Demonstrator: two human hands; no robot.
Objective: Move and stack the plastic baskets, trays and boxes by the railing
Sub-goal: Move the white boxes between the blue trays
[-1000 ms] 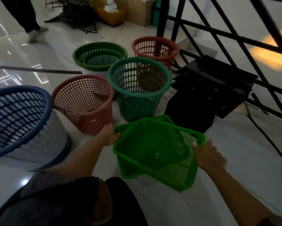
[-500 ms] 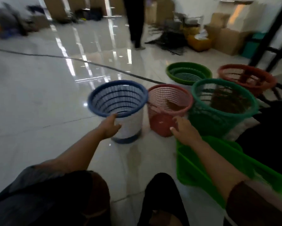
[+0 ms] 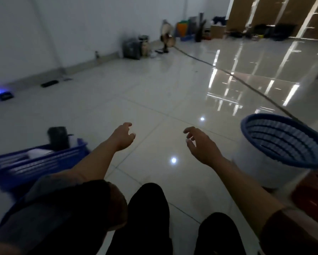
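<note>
Two hands — left hand (image 3: 122, 136), right hand (image 3: 200, 144) — hang loose, empty; blue crate (image 3: 34, 162) holds a dark canister (image 3: 58, 138).

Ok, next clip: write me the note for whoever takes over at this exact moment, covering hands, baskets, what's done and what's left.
Left hand: empty, fingers loosely curled, reaching forward over the bare floor.
Right hand: empty, fingers spread, also out over the floor.
Blue-rimmed white round basket: upright at the right, untouched. Against its near side, at the frame edge, a blurred red basket.
Blue rectangular crate: on the floor at the left, holding white items and a dark container.
Done: nothing is stacked in this view.
Left: probably fetch the blue crate; no railing is in frame.
</note>
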